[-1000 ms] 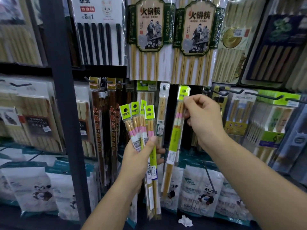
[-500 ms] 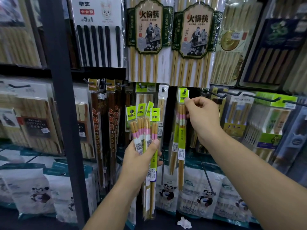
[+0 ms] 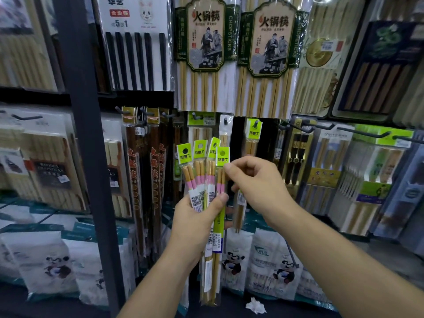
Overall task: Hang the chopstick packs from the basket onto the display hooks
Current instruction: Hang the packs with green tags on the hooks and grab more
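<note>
Centre frame: left hand (image 3: 195,216) grips a fan of four clear chopstick packs with lime-green header cards (image 3: 206,180), long axes near vertical, headers up. Right hand (image 3: 254,187), fingers curled, touches the rightmost pack's top; can't tell if it's pinching. Behind, a matching hung pack (image 3: 253,134) dangles vertically from a black hook (image 3: 257,123).

A dark metal post (image 3: 85,157) splits a crowded, dimly lit shop display wall. Tall hot-pot sets (image 3: 205,42) and a card of black sticks (image 3: 135,42) hang along the top row. Boxed sets (image 3: 48,171) fill the rack to the left, with a dark blue box (image 3: 378,70) upper right. White panda bags (image 3: 43,260) line the bottom shelf, and a crumpled paper scrap (image 3: 255,305) lies on its dark ledge.
</note>
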`<state>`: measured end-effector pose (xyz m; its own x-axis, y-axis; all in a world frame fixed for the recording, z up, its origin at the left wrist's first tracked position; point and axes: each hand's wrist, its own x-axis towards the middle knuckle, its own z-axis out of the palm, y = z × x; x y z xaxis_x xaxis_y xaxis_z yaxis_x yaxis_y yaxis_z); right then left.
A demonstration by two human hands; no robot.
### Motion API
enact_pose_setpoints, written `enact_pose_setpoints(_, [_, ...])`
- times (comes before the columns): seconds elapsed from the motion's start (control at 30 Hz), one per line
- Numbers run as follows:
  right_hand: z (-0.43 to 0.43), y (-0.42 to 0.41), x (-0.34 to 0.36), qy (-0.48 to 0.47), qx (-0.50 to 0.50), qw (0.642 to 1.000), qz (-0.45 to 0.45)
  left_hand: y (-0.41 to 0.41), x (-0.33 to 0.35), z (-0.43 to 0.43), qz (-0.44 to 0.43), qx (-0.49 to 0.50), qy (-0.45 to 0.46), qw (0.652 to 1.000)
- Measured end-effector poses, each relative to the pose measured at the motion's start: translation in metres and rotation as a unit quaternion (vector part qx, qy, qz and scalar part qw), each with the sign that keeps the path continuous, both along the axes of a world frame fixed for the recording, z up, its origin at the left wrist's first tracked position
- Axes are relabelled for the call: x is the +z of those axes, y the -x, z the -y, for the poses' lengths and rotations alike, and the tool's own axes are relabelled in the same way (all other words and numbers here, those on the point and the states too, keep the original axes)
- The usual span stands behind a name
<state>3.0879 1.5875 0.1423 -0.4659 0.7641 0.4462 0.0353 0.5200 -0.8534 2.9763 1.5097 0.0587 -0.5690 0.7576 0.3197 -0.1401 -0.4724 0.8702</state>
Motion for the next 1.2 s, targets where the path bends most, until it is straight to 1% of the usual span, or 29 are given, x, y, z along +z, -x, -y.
enact_pose_setpoints(0.13, [0.001,0.001,-0.003,0.010,-0.004,1.000,-0.010,0.000,-0.001,0.000,-0.007,-0.001,-0.002,1.000])
enact_pose_setpoints(0.3, [0.002,0.004,-0.005,0.035,0.018,0.999,0.011,0.001,-0.001,-0.001,-0.011,-0.007,-0.009,1.000])
enact_pose_setpoints(0.37, [0.001,0.004,-0.005,0.035,0.011,0.999,-0.005,0.002,-0.002,-0.001,-0.012,-0.007,-0.011,1.000])
enact_pose_setpoints(0.43, [0.000,0.003,-0.006,0.039,0.008,0.999,-0.026,0.003,-0.002,-0.001,-0.029,0.006,-0.010,0.999])
enact_pose_setpoints(0.5, [-0.001,0.002,-0.007,0.028,0.005,0.999,-0.025,0.005,-0.003,-0.002,-0.058,0.029,-0.006,0.998])
enact_pose_setpoints(0.6, [-0.005,0.000,-0.002,0.017,-0.019,0.999,-0.036,0.007,-0.004,-0.003,-0.068,0.047,0.000,0.997])
enact_pose_setpoints(0.67, [-0.009,-0.002,0.007,0.024,-0.054,0.996,-0.062,0.008,-0.006,-0.004,-0.054,0.051,0.004,0.997])
enact_pose_setpoints(0.77, [-0.017,-0.004,0.023,0.029,-0.090,0.991,-0.097,0.008,-0.007,-0.003,0.001,0.019,0.003,1.000])
enact_pose_setpoints(1.1, [-0.035,0.002,0.043,0.040,-0.098,0.986,-0.126,0.004,-0.005,-0.004,0.006,0.009,0.011,1.000])
enact_pose_setpoints(1.2, [-0.038,0.002,0.040,0.038,-0.098,0.987,-0.120,0.005,-0.005,-0.003,0.004,0.012,0.013,1.000])
